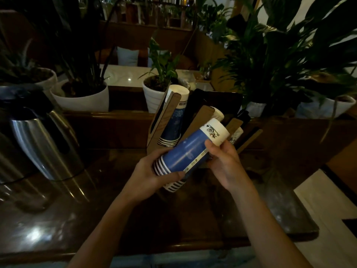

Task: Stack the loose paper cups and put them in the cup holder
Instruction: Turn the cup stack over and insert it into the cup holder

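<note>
I hold a stack of blue-and-white paper cups (190,149) tilted, its open white rim pointing up and right. My left hand (152,171) grips the striped bottom end. My right hand (224,161) holds the stack from the right, thumb pressed near the rim. Just behind stands a brown wooden cup holder (195,120) with slanted slots. Its left slot holds another cup stack (174,117); more cups (234,135) sit in the slots to the right. A second striped cup bottom (173,185) shows under my left hand.
A steel thermos jug (38,140) stands at the left on the dark wooden counter (58,225). White plant pots (85,97) line the ledge behind, and large leafy plants (280,64) crowd the right. The counter edge drops off at the lower right.
</note>
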Motion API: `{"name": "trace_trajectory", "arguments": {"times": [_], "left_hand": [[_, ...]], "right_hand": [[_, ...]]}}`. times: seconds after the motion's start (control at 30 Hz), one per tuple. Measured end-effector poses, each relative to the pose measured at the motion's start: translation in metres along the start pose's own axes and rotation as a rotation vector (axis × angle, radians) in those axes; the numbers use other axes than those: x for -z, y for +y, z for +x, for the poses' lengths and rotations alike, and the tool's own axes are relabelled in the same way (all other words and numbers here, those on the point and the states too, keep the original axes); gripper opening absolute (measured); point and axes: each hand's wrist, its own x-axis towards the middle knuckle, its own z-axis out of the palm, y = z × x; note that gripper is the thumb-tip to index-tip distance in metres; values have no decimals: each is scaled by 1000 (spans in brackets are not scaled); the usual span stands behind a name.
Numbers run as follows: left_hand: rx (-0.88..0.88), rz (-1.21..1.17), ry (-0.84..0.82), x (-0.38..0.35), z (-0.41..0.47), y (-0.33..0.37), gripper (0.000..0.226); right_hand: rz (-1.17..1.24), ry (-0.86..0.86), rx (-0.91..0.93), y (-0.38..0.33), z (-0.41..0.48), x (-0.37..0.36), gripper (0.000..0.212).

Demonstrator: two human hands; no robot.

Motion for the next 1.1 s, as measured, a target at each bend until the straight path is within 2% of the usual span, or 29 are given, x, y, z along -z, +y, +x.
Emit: {"name": "trace_trajectory", "arguments": {"times": [0.1, 0.23, 0.37, 0.47, 0.57, 0.63, 0.73, 0.8, 0.9, 1.1], "left_hand": [[12, -22, -12, -7, 7, 14, 64], [-8, 4, -2, -23, 15, 23, 70], [24, -1, 32, -28, 14, 10, 75], [43, 42, 36, -28, 7, -15, 56], [57, 306, 94, -32, -3, -48, 40], [138, 528, 98, -34, -7, -73, 36], [315, 923, -6, -42, -12, -107, 63], [368, 1079, -58, -48, -14, -122, 75], [364, 1183, -77, -54, -18, -133, 80], [362, 1221, -49, -58, -20, -128, 80]], "right_hand": [[-23, -27, 10, -12, 3, 15, 45], [-56, -41, 53, -33, 8, 21, 39], [-79, -30, 125, -59, 15, 27, 46], [0, 31, 188, -81, 21, 31, 57], [54, 53, 255, -100, 30, 33, 49], [49, 55, 289, -110, 35, 32, 56], [31, 41, 323, -120, 39, 25, 58], [19, 43, 341, -125, 41, 19, 59], [-5, 54, 373, -133, 46, 9, 61], [-26, 102, 525, -162, 68, -14, 62]]}}
